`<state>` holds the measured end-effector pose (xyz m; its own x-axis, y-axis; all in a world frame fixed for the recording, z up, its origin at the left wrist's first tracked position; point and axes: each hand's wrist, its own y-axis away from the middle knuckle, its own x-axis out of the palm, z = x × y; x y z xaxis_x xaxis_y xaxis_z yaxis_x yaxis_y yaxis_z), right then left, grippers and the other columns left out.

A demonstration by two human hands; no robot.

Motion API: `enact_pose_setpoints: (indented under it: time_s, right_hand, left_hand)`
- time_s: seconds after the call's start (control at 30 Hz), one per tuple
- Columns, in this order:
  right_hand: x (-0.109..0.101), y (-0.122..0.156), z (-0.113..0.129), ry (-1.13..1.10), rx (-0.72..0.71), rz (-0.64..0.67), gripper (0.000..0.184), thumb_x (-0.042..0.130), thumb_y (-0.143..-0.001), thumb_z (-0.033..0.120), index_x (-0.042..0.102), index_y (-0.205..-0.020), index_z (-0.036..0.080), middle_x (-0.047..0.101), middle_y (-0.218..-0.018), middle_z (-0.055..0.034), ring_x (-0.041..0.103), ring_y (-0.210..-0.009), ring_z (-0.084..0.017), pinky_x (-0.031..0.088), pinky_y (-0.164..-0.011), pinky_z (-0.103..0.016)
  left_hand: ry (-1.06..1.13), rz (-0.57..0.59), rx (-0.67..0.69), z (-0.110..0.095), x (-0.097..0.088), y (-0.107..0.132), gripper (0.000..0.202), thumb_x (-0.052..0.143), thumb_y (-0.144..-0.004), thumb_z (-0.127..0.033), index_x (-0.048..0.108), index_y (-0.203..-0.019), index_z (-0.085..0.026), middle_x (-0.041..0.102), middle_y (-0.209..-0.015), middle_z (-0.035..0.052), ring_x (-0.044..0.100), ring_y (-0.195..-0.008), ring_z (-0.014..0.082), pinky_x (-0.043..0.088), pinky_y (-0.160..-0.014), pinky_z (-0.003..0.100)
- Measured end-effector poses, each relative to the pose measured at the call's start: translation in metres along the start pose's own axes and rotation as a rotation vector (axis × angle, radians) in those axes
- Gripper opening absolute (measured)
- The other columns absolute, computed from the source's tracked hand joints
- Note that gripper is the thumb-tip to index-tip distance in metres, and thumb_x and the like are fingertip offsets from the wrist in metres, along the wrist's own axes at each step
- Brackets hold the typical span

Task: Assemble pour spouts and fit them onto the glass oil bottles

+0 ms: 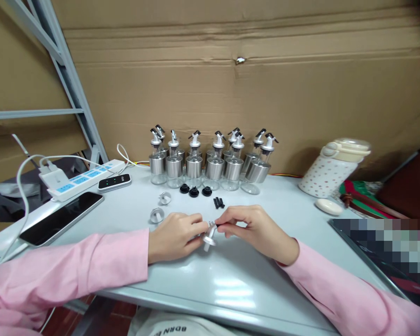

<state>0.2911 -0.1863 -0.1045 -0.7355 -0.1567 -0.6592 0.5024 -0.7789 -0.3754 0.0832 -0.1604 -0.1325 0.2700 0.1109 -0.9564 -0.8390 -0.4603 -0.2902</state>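
My left hand (180, 237) pinches a silver-grey pour spout (209, 240) with a round flange, low over the table. The fingers of my right hand (254, 228) close on a small dark piece (217, 226) against the spout's tip; they hide most of it. Behind my hands lie a few short black tubes (219, 203) and black rubber stoppers (193, 192). Two more grey spouts, a nearer one (157, 215) and a farther one (165, 198), rest to the left. Several glass oil bottles (215, 168) with steel sleeves and black-tipped spouts stand in rows behind.
On the left are a phone (63, 219), a small black-faced device (114, 182) and a power strip (87, 178) with white cables. To the right stand a dotted white flask (332, 168), a white oval object (329, 206) and a dark flat panel (378, 256). Cardboard (196, 84) backs the table.
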Motion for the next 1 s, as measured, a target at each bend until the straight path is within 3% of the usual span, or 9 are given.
enact_pose_setpoints:
  time_s: [0.17, 0.33, 0.6, 0.83, 1.0]
  right_hand:
    - [0.001, 0.0, 0.001, -0.203, 0.187, 0.042, 0.021, 0.06, -0.075, 0.035, 0.063, -0.072, 0.014, 0.059, -0.055, 0.0006, 0.056, -0.049, -0.01, 0.045, -0.05, -0.021]
    - [0.002, 0.0, 0.001, -0.167, 0.253, 0.075, 0.018, 0.062, -0.074, 0.032, 0.062, -0.07, 0.014, 0.06, -0.058, 0.0006, 0.054, -0.048, -0.009, 0.044, -0.05, -0.021]
    - [0.003, 0.004, 0.002, -0.104, 0.155, 0.151, 0.018, 0.061, -0.076, 0.028, 0.062, -0.09, 0.016, 0.058, -0.057, 0.0035, 0.052, -0.047, -0.007, 0.043, -0.053, -0.019]
    - [0.003, 0.002, 0.001, -0.031, 0.119, 0.184, 0.022, 0.064, -0.074, 0.035, 0.06, -0.085, 0.016, 0.061, -0.067, 0.0005, 0.055, -0.059, -0.01, 0.045, -0.059, -0.021]
    - [0.004, 0.004, 0.002, 0.065, 0.057, 0.203, 0.017, 0.059, -0.079, 0.032, 0.054, -0.085, 0.017, 0.059, -0.074, -0.0004, 0.052, -0.063, -0.01, 0.044, -0.061, -0.021]
  left_hand:
    - [-0.081, -0.038, 0.044, 0.0, 0.0, 0.0, 0.01, 0.04, -0.085, -0.02, 0.05, -0.086, -0.02, 0.056, -0.081, 0.0002, 0.052, -0.06, 0.0123, 0.038, -0.057, 0.025]
    - [-0.195, -0.052, 0.111, -0.001, 0.0, 0.0, 0.009, 0.039, -0.086, -0.019, 0.048, -0.085, -0.02, 0.056, -0.078, -0.0002, 0.051, -0.059, 0.0125, 0.036, -0.056, 0.025]
    - [-0.483, -0.239, 0.283, 0.001, -0.004, 0.0, 0.011, 0.038, -0.085, -0.011, 0.046, -0.082, -0.017, 0.057, -0.068, -0.0008, 0.048, -0.05, 0.0125, 0.032, -0.054, 0.028]
    - [-0.48, -0.284, 0.307, 0.005, -0.008, -0.001, 0.017, 0.033, -0.087, -0.01, 0.047, -0.081, -0.017, 0.06, -0.071, -0.0013, 0.049, -0.051, 0.0115, 0.03, -0.057, 0.029]
    - [-0.454, -0.268, 0.264, 0.012, -0.009, -0.003, 0.02, 0.032, -0.089, -0.011, 0.049, -0.081, -0.017, 0.061, -0.074, -0.0018, 0.048, -0.053, 0.0106, 0.03, -0.061, 0.029]
